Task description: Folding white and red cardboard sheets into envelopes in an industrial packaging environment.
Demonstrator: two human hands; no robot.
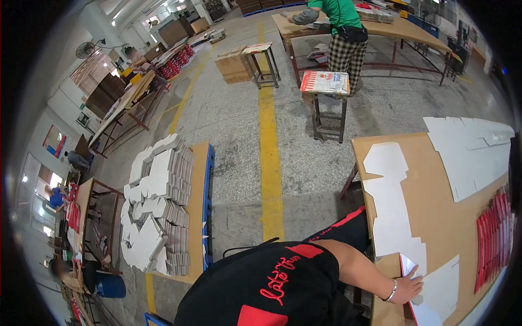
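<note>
Black cloth with red patches and lettering covers the wearer's shoulder and upper arm [283, 277], swelling up from six o'clock. From its sleeve the bare forearm [361, 266] bends across and slopes down toward four o'clock, a pale bracelet [391, 290] at the wrist. It ends in the left hand [406, 289], laid back upward on a red-edged white card [406, 264] near the closest part of a brown counter [435, 217]. Its fingers are slightly apart, pointing toward three o'clock; the thumb cannot be made out. The right hand is out of view. Beyond the hand, a long white cut-out sheet [387, 195] runs up the counter toward two o'clock. A broad pale sheet [467, 157] lies at three o'clock, and a row of red pieces [492, 239] between three and four. At eight o'clock, white cut-outs [157, 206] are piled in stacks. At one o'clock, well apart, a co-worker in green [342, 19] stands at another counter [402, 27].
</note>
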